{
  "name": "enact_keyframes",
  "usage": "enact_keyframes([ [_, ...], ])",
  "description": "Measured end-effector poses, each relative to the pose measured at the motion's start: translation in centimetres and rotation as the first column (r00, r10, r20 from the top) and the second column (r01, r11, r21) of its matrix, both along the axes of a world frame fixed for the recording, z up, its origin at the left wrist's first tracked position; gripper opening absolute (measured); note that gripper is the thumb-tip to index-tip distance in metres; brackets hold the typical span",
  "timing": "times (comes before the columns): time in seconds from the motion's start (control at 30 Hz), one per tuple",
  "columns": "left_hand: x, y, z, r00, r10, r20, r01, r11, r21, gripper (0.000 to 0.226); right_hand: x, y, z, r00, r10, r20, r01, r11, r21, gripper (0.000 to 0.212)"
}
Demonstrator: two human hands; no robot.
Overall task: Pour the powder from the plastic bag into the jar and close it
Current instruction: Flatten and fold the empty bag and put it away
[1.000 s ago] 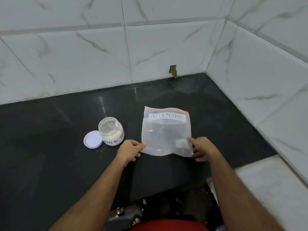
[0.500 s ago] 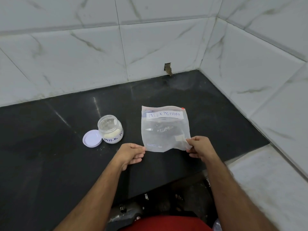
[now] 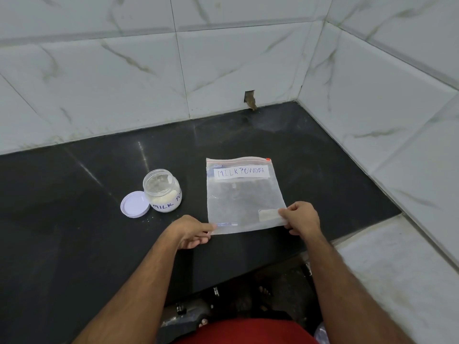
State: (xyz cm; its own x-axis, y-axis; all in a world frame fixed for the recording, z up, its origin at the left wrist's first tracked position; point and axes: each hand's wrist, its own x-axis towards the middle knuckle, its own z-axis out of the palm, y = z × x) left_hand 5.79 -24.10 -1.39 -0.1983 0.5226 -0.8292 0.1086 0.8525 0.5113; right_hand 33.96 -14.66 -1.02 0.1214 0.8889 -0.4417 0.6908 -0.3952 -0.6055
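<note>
Table: the dark polished stone table (image 3: 74, 244) runs into a corner, with pale marble-tiled walls (image 3: 124, 83) behind it and along its right side.
Bag: the clear zip-top plastic bag labelled MILK POWDER (image 3: 243, 197) lies flat on the table, right of centre, its zip edge toward the back wall.
Jar: the small clear round jar holding white powder (image 3: 162, 191) stands upright left of the bag, apart from it.
Lid: the round white plastic lid (image 3: 134, 204) lies on the table, touching the jar's left side.
Left hand (image 3: 190, 232): at the bag's near left corner.
Right hand (image 3: 301, 217): at the bag's near right corner.
</note>
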Motion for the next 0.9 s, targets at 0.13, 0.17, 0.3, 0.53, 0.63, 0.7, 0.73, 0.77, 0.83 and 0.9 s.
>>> enact_keyframes([
  [0.13,0.0,1.0,0.4,0.997,-0.021,-0.077,0.021,1.0,-0.004,0.044,0.5,0.6,-0.1,0.982,-0.028,-0.187,0.007,0.993,-0.115,0.012],
  [0.17,0.0,1.2,0.4,0.993,-0.063,-0.098,0.062,0.998,-0.022,0.04,0.6,0.7,-0.1,0.974,-0.036,-0.222,0.003,0.989,-0.148,0.011],
  [0.3,-0.7,1.2,-0.5,0.987,-0.106,-0.122,0.098,0.993,-0.069,0.034,0.7,1.2,-0.5,0.974,-0.016,-0.225,-0.026,0.982,-0.185,0.01],
  [0.53,0.3,3.1,1.4,0.754,-0.209,-0.623,0.271,0.962,0.006,0.048,-0.1,4.6,1.0,0.959,0.181,0.22,-0.166,0.982,-0.085,0.026],
  [0.63,1.1,5.6,2.8,0.688,-0.099,-0.719,0.282,0.949,0.14,0.039,-1.2,7.1,1.9,0.971,0.156,0.183,-0.158,0.987,-0.003,0.024],
  [0.7,1.1,7.5,2.9,0.704,-0.042,-0.709,0.247,0.951,0.188,0.043,-2.1,8.5,2.2,0.983,0.141,0.12,-0.141,0.99,-0.007,0.023],
  [0.73,0.8,8.4,2.5,0.723,-0.032,-0.69,0.22,0.958,0.186,0.044,-2.5,9.2,2.2,0.987,0.136,0.085,-0.134,0.991,-0.024,0.025],
  [0.77,0.5,9.1,2.0,0.743,-0.022,-0.669,0.187,0.966,0.177,0.04,-2.8,9.8,2.3,0.991,0.129,0.041,-0.127,0.99,-0.053,0.028],
  [0.83,-0.1,9.9,1.1,0.781,0.029,-0.624,0.11,0.977,0.182,0.026,-3.4,10.6,2.3,0.993,0.105,-0.057,-0.112,0.984,-0.138,0.035],
  [0.9,-0.7,9.9,-0.1,0.829,0.096,-0.552,0.025,0.978,0.208,0.018,-3.8,10.9,2.4,0.992,0.069,-0.109,-0.091,0.973,-0.213,0.031],
])
